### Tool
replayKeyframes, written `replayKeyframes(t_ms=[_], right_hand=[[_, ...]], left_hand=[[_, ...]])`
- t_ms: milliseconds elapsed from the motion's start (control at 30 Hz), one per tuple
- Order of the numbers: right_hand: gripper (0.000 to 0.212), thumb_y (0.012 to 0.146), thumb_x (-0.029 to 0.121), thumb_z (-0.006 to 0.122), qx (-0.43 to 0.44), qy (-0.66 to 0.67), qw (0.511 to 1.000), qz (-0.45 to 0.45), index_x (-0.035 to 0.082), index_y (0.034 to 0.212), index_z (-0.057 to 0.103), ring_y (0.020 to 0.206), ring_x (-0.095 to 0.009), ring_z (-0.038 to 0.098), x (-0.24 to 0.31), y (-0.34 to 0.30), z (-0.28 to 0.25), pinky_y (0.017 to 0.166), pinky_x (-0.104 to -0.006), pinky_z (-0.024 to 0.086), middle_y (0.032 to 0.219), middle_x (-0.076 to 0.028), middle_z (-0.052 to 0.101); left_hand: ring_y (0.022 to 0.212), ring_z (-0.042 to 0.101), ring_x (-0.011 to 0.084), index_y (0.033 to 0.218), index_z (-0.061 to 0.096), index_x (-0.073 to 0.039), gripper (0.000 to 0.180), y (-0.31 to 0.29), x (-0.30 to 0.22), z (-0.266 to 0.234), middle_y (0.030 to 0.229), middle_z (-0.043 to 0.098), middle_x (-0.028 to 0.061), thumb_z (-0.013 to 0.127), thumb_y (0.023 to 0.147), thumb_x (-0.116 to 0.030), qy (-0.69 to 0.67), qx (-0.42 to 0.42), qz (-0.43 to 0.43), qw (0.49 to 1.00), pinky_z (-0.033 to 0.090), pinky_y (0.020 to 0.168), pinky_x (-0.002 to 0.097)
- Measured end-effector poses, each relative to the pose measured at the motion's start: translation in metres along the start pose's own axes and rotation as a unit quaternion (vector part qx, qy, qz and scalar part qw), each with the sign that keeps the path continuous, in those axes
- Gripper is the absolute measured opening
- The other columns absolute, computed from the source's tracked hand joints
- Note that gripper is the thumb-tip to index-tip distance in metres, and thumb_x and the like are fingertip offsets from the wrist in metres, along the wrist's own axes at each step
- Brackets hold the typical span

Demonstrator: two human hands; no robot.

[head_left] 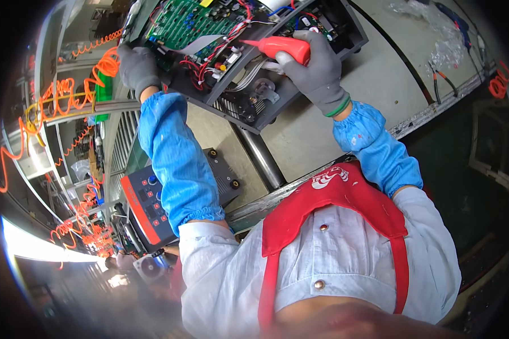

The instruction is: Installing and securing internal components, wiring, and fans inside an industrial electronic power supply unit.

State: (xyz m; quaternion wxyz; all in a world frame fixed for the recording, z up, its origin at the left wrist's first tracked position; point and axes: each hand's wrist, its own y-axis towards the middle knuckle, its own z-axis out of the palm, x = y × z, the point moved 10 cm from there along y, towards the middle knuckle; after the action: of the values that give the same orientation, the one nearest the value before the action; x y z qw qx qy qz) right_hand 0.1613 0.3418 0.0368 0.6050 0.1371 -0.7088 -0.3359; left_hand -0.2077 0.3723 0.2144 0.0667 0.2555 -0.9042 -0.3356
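Head view: right hand (pixel 316 74) pinches a red bottle (pixel 285 48); left hand (pixel 138 69), I can't tell. White print (pixel 330 177) marks the red apron (pixel 336 200).

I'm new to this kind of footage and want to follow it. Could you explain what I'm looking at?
There is no robot here: a person is working, filmed by a wide fisheye camera on their head, looking down. That is why edges bend and the chest and apron fill the bottom.

The hands wear grey gloves. The right hand holds a red bottle, its pointed nozzle aimed left over an open grey housing. The left hand is at the housing's left side; its exact grip is unclear.

Inside are a green circuit board and bundled wires. Rightward on the work surface lie clear plastic and an orange-handled tool. Orange coiled hoses hang at left.
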Motion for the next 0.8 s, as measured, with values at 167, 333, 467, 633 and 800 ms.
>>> replayKeyframes(t_ms=[167, 333, 467, 633, 800], right_hand=[[0.045, 0.074, 0.030, 0.080, 0.051, 0.015, 0.998, -0.031, 0.005, 0.105, 0.060, 0.081, -0.029, 0.068, 0.021, 0.011, 0.008, 0.070, -0.0375, 0.056, 0.094, -0.010, 0.066], [0.040, 0.074, 0.026, 0.079, 0.094, -0.015, 0.994, -0.061, 0.006, 0.103, 0.060, 0.079, -0.029, 0.067, 0.037, 0.019, 0.017, 0.068, -0.0374, 0.056, 0.091, -0.010, 0.065], [0.039, 0.075, 0.025, 0.079, 0.099, -0.027, 0.993, -0.061, 0.006, 0.104, 0.060, 0.078, -0.028, 0.067, 0.039, 0.019, 0.020, 0.068, -0.0376, 0.056, 0.091, -0.010, 0.066], [0.039, 0.076, 0.025, 0.078, 0.103, -0.032, 0.992, -0.064, 0.006, 0.104, 0.060, 0.079, -0.028, 0.067, 0.043, 0.019, 0.023, 0.068, -0.0379, 0.056, 0.091, -0.011, 0.066], [0.038, 0.077, 0.026, 0.077, 0.116, -0.028, 0.991, -0.057, 0.006, 0.104, 0.060, 0.079, -0.028, 0.068, 0.043, 0.019, 0.029, 0.068, -0.0381, 0.056, 0.091, -0.011, 0.066]], left_hand=[[0.091, 0.066, 0.0470, 0.113, 0.054, -0.009, 0.031, -0.003, 0.001, -0.002, 0.094, 0.069, 0.0266, 0.048, 0.089, -0.027, -0.002, -0.013, -0.003, 1.000, 0.050, 0.079, 0.0533], [0.099, 0.066, 0.0442, 0.123, 0.056, -0.014, 0.037, -0.008, -0.002, -0.004, 0.104, 0.069, 0.0251, 0.045, 0.091, -0.029, -0.016, 0.010, -0.028, 0.999, 0.050, 0.083, 0.0511], [0.098, 0.066, 0.0436, 0.124, 0.055, -0.017, 0.036, -0.010, -0.003, -0.006, 0.104, 0.069, 0.0242, 0.044, 0.092, -0.029, -0.015, 0.011, -0.041, 0.999, 0.051, 0.083, 0.0521], [0.099, 0.066, 0.0430, 0.125, 0.055, -0.018, 0.036, -0.010, -0.003, -0.008, 0.104, 0.069, 0.0237, 0.045, 0.092, -0.029, -0.021, 0.012, -0.047, 0.999, 0.050, 0.083, 0.0526], [0.097, 0.067, 0.0431, 0.124, 0.055, -0.018, 0.036, -0.012, 0.000, -0.011, 0.104, 0.070, 0.0234, 0.045, 0.092, -0.029, -0.030, 0.002, -0.037, 0.999, 0.050, 0.082, 0.0527]])
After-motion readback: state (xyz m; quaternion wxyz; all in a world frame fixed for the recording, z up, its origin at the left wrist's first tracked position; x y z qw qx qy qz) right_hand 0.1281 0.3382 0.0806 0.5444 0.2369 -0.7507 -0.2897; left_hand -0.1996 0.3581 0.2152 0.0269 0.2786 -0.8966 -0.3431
